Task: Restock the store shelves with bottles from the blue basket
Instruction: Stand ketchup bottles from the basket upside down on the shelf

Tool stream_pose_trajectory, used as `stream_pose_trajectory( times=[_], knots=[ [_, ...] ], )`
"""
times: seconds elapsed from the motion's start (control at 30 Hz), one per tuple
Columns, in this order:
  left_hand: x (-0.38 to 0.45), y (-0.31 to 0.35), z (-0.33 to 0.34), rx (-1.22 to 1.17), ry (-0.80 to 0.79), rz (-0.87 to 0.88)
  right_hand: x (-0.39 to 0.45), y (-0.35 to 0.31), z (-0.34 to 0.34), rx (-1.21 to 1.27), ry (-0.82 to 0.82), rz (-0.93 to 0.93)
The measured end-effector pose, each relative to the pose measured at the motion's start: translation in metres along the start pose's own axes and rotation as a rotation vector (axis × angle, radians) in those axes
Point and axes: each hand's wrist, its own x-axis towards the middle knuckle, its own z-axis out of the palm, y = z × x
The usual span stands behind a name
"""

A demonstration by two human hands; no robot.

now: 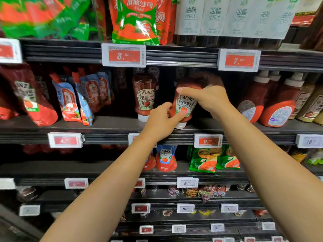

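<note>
A red Heinz ketchup bottle stands cap-down at the front edge of the second shelf. My right hand grips its upper body, thumb across the front. My left hand holds its lower part near the white cap, with the thumb on the label. Another identical Heinz bottle stands cap-down just to the left, set further back. The blue basket is not in view.
Ketchup pouches lean on the same shelf to the left, and larger red squeeze bottles stand to the right. Pouches and white-labelled bottles fill the shelf above. Price tags line the shelf edges; more goods sit on lower shelves.
</note>
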Motion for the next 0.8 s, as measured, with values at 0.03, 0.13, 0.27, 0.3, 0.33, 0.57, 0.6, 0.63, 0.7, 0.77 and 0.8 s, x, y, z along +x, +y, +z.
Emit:
stream_pose_trajectory(
  times=[0.03,0.13,0.27,0.3,0.33,0.57,0.6,0.63,0.7,0.77,0.8],
  knots=[
    [0.000,0.000,-0.001,0.014,-0.001,-0.005,0.001,-0.001,0.001,-0.013,-0.004,-0.003],
    [-0.003,0.001,-0.003,0.049,0.006,-0.009,0.001,-0.003,0.003,-0.068,-0.023,-0.037],
    [-0.012,-0.003,-0.011,0.144,0.003,0.013,-0.003,0.000,0.009,-0.089,-0.056,-0.042],
    [-0.015,-0.005,-0.016,0.162,0.021,0.020,-0.003,0.002,0.010,-0.085,-0.055,-0.038],
    [-0.020,-0.007,-0.021,0.174,0.055,0.032,-0.004,0.004,0.010,-0.083,-0.055,-0.034],
    [-0.031,-0.023,-0.069,0.178,0.528,-0.015,-0.020,0.033,0.005,-0.121,-0.203,0.063],
    [-0.026,-0.026,-0.075,0.188,0.492,-0.077,-0.021,0.037,0.006,-0.096,-0.212,0.070],
    [-0.021,-0.028,-0.081,0.206,0.425,-0.144,-0.022,0.040,0.007,-0.063,-0.212,0.076],
    [-0.012,-0.030,-0.085,0.211,0.256,-0.186,-0.023,0.047,0.011,-0.009,-0.184,0.083],
    [-0.003,-0.032,-0.083,0.201,0.166,-0.153,-0.023,0.055,0.015,0.032,-0.146,0.088],
    [0.000,-0.034,-0.080,0.215,0.143,-0.141,-0.023,0.058,0.017,0.053,-0.133,0.095]
  ],
)
